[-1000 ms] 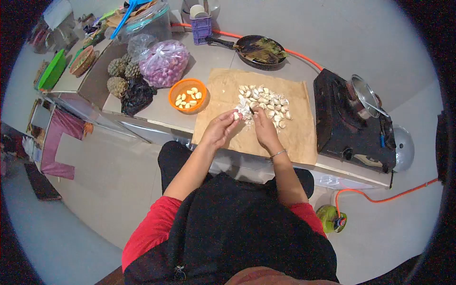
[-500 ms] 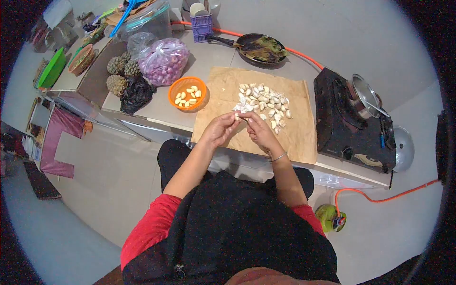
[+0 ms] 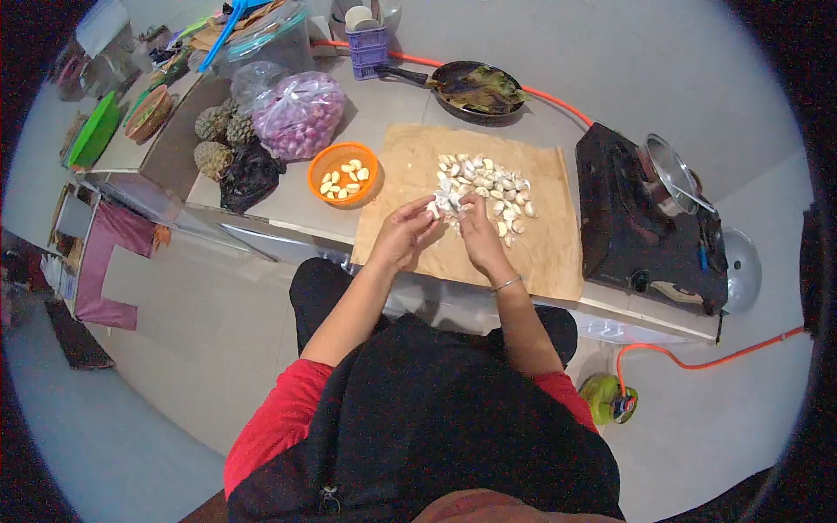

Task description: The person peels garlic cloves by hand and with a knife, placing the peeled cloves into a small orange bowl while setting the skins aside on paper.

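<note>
My left hand (image 3: 406, 234) is closed, with a pale garlic clove (image 3: 433, 209) pinched at its fingertips. Beside it, my right hand (image 3: 479, 230) has its thumb and fingers together; a small greyish thing shows at their tips, too indistinct to name. White garlic skins (image 3: 446, 193) lie right beyond my fingertips. Unpeeled garlic cloves (image 3: 499, 185) are spread over the brown paper (image 3: 540, 261) just past my right hand. To the left, an orange basket (image 3: 315, 183) holds several peeled cloves (image 3: 352, 186).
A black gas stove (image 3: 610, 227) with a metal pot (image 3: 670, 179) stands at right. At the back are a dark frying pan (image 3: 453, 109) and a purple basket (image 3: 369, 54). Left are a bag of shallots (image 3: 301, 113), a black plastic bag (image 3: 248, 179) and knobbly fruits (image 3: 212, 159).
My hands have moved slightly apart from each other. The right hand's fingertips have shifted up and right towards the garlic skins, while the left hand keeps the clove.
</note>
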The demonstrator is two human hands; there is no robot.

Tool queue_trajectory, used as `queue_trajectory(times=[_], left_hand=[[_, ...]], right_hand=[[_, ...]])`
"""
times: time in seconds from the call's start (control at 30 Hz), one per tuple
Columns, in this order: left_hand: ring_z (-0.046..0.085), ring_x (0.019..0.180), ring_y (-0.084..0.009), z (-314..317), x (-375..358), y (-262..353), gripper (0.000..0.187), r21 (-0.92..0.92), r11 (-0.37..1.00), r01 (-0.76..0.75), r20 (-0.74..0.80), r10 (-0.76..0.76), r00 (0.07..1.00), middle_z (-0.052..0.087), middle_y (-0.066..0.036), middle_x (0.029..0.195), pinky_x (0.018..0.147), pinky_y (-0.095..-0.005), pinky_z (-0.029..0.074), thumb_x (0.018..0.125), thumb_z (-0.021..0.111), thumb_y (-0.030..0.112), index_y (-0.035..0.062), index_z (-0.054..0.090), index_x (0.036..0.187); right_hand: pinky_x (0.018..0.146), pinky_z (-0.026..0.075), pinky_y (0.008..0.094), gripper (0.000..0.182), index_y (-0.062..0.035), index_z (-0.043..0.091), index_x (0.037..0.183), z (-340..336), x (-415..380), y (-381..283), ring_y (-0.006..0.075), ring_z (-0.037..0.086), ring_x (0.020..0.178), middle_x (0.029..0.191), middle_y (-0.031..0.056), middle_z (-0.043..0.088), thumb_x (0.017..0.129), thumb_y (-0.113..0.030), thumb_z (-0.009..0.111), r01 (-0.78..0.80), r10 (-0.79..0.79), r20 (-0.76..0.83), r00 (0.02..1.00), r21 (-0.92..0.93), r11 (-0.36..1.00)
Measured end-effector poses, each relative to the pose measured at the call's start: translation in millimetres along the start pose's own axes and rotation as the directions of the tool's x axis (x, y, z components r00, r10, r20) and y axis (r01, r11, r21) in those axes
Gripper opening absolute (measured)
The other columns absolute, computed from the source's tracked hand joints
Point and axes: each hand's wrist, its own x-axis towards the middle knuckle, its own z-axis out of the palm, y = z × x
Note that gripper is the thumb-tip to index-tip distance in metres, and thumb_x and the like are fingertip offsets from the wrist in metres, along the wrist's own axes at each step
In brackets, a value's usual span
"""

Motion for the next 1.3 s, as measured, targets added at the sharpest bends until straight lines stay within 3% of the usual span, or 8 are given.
queue_trajectory(times=[0.07, 0.17, 0.27, 0.37, 0.47, 0.87, 0.97, 1.3], left_hand=[[0.061, 0.09, -0.0134, 0, -2, 0, 0.036, 0.016, 1.0, -0.019, -0.009, 0.02, 1.0, 0.063, -0.009, 0.1, 0.079, -0.0215, 0.051, 0.086, 0.056, -0.003, -0.0014, 0.051, 0.122], [0.062, 0.088, -0.0133, 5, -3, -1, 0.032, 0.032, 0.998, -0.052, -0.06, 0.054, 0.997, 0.064, -0.009, 0.098, 0.078, -0.0218, 0.051, 0.085, 0.058, -0.002, -0.0018, 0.054, 0.117], [0.062, 0.085, -0.0126, 4, 0, -3, 0.025, 0.058, 0.995, -0.086, -0.092, 0.092, 0.992, 0.064, -0.008, 0.096, 0.076, -0.0215, 0.051, 0.085, 0.06, -0.001, -0.0016, 0.056, 0.11], [0.062, 0.083, -0.0117, 7, -2, -2, 0.022, 0.101, 0.987, -0.124, -0.115, 0.135, 0.984, 0.065, -0.008, 0.095, 0.074, -0.0209, 0.051, 0.085, 0.061, 0.0, -0.0007, 0.056, 0.106], [0.062, 0.085, -0.0127, 8, -3, -8, 0.025, 0.113, 0.982, -0.155, -0.121, 0.168, 0.978, 0.064, -0.009, 0.096, 0.073, -0.0215, 0.051, 0.085, 0.061, 0.001, -0.0003, 0.055, 0.109], [0.062, 0.091, -0.0145, 9, -5, -7, 0.027, 0.192, 0.967, -0.165, -0.09, 0.185, 0.979, 0.064, -0.008, 0.1, 0.081, -0.0244, 0.05, 0.085, 0.061, 0.004, 0.0017, 0.054, 0.112], [0.062, 0.09, -0.014, 9, -8, -8, 0.027, 0.186, 0.97, -0.16, -0.082, 0.177, 0.981, 0.063, -0.008, 0.099, 0.08, -0.0239, 0.049, 0.085, 0.061, 0.005, 0.0019, 0.055, 0.111], [0.062, 0.087, -0.0136, 16, -8, -7, 0.024, 0.142, 0.98, -0.137, -0.106, 0.153, 0.983, 0.064, -0.007, 0.096, 0.079, -0.0239, 0.05, 0.086, 0.06, 0.005, 0.0004, 0.055, 0.109]], right_hand=[[0.047, 0.031, 0.0219, 0.022, -0.0138, 0.043, 0.118, 9, 1, 10, 0.0087, 0.038, 0.056, 0.065, -0.0003, 0.04, 0.097, -0.021, 0.039, -0.006, -0.028, 0.092, 0.995, 0.354, 0.935], [0.045, 0.02, 0.0169, 0.024, -0.0162, 0.042, 0.121, 6, -15, -29, 0.0039, 0.026, 0.054, 0.065, -0.0051, 0.03, 0.097, -0.019, 0.04, -0.144, 0.02, 0.242, 0.97, 0.506, 0.85], [0.046, 0.025, 0.0199, 0.025, -0.0152, 0.043, 0.121, 13, -15, -20, 0.0056, 0.03, 0.054, 0.065, -0.004, 0.034, 0.097, -0.019, 0.04, -0.074, -0.022, 0.199, 0.98, 0.459, 0.885], [0.066, 0.046, 0.0389, 0.026, -0.0132, 0.043, 0.121, 16, -17, -17, 0.0265, 0.059, 0.083, 0.096, 0.0131, 0.059, 0.096, -0.021, 0.04, 0.143, -0.152, 0.054, 0.987, 0.146, 0.979], [0.074, 0.046, 0.0426, 0.028, -0.0131, 0.043, 0.122, 12, -27, -40, 0.0326, 0.06, 0.098, 0.103, 0.0169, 0.061, 0.096, -0.022, 0.039, 0.053, -0.051, 0.016, 0.999, -0.14, 0.989], [0.053, 0.035, 0.0216, 0.027, -0.0145, 0.044, 0.123, 5, -23, -30, 0.0062, 0.038, 0.06, 0.07, -0.0044, 0.041, 0.097, -0.02, 0.039, -0.088, -0.003, 0.211, 0.977, 0.424, 0.901], [0.05, 0.03, 0.019, 0.027, -0.0158, 0.045, 0.123, -2, -26, -30, 0.0042, 0.033, 0.057, 0.067, -0.0055, 0.037, 0.097, -0.021, 0.039, -0.24, 0.01, 0.322, 0.947, 0.684, 0.689], [0.052, 0.034, 0.0224, 0.026, -0.0143, 0.049, 0.12, 1, -24, -25, 0.0063, 0.038, 0.059, 0.068, -0.0032, 0.042, 0.097, -0.021, 0.039, -0.109, 0.003, 0.212, 0.977, 0.492, 0.864]])
